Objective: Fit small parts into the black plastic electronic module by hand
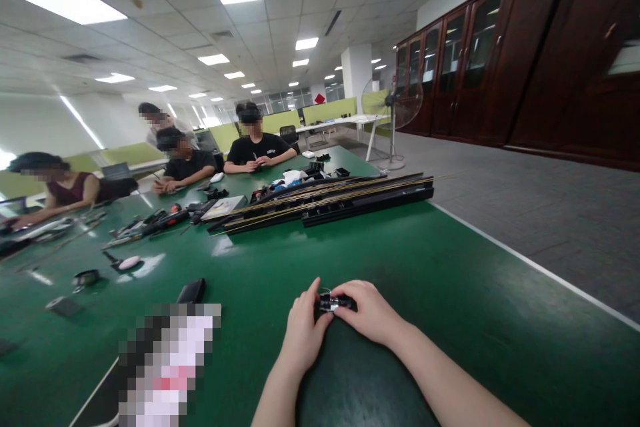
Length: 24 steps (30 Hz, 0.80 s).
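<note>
A small black part with a shiny metal piece (330, 303) is pinched between both my hands, just above the green table (430, 267). My left hand (303, 330) grips its left end with thumb and forefinger. My right hand (369, 310) curls over its right end, fingers closed. What the part is exactly I cannot make out. Both forearms reach in from the lower edge of the view.
Long black rails with thin brass rods (330, 201) lie across the table's middle. Tools and small parts (150, 221) are scattered at the left, a black pouch (191, 291) near my left hand. Several people sit at the far side. Grey floor and dark cabinets (500, 60) are on the right.
</note>
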Available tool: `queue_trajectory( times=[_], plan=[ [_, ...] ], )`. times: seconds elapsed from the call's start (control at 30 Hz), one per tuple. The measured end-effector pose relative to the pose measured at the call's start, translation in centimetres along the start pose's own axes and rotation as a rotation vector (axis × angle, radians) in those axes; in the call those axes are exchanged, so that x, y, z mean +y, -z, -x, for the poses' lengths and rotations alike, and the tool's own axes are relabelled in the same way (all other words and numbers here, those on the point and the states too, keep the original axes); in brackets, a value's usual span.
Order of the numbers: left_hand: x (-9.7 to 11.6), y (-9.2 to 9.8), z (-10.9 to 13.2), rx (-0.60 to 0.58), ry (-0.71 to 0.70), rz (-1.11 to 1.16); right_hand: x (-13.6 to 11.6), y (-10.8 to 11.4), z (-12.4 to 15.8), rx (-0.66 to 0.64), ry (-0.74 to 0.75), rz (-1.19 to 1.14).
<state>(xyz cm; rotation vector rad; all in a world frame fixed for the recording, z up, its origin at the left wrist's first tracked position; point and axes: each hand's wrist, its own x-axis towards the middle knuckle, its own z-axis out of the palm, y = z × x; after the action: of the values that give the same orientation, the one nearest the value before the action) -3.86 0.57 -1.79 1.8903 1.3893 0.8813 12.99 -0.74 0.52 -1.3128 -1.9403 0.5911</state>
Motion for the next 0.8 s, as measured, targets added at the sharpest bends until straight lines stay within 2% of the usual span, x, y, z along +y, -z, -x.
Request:
queue_trajectory(
  times=[0.1,0.2,0.8],
  plan=[
    [0.0,0.0,-0.1,-0.042,-0.029,-0.165,0.1,0.2,0.0,-0.037,0.023,-0.005],
    [0.1,0.1,-0.1,-0.05,-0.039,-0.22,0.4,0.3,0.1,-0.059,0.034,-0.016],
    [0.2,0.2,0.0,-0.048,-0.11,-0.223,1.1,0.0,0.0,-0.066,0.04,-0.053]
  ],
)
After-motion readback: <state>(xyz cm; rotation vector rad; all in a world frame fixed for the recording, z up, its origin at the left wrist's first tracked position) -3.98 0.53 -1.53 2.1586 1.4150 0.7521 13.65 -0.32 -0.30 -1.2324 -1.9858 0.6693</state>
